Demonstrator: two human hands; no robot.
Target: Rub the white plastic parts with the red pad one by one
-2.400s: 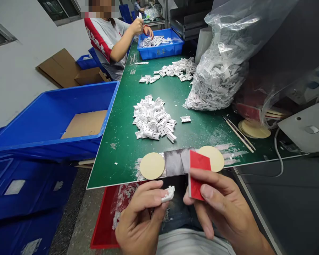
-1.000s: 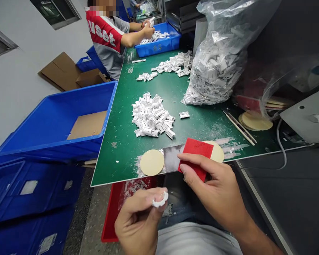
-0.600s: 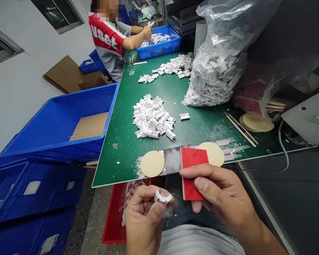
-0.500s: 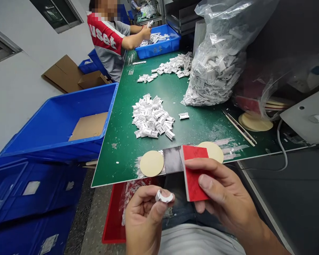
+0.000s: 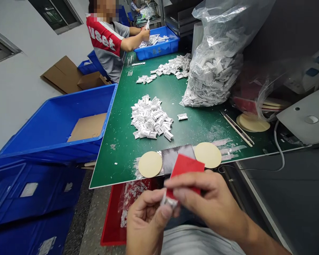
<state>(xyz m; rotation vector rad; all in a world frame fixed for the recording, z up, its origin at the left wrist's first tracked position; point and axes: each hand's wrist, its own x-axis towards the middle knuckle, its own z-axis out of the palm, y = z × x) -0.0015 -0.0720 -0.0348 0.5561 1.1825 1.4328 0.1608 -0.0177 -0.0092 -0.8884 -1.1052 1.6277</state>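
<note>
Between thumb and fingers, my left hand (image 5: 149,219) pinches a small curved white part (image 5: 170,202) in front of the table's near edge. My right hand (image 5: 207,198) grips a flat red pad (image 5: 187,166), whose lower corner is at the white part; whether they touch is partly hidden by my fingers. Beyond my hands, a dark square plate (image 5: 172,157) lies at the table edge between a left cream disc (image 5: 150,164) and a right cream disc (image 5: 208,155). A pile of white parts (image 5: 150,117) sits farther back, with a single white part (image 5: 182,116) beside it.
A clear bag of white parts (image 5: 212,74) stands at the back right of the green table (image 5: 117,131). Tweezers-like tools (image 5: 238,129) lie at right. A blue bin (image 5: 50,117) stands left, a red bin (image 5: 111,219) below. Another person (image 5: 106,39) works at a blue tray (image 5: 158,51).
My right hand has moved left and brought the red pad, now tilted, to the white part. My left hand has shifted slightly right. More of the dark plate and right disc shows.
</note>
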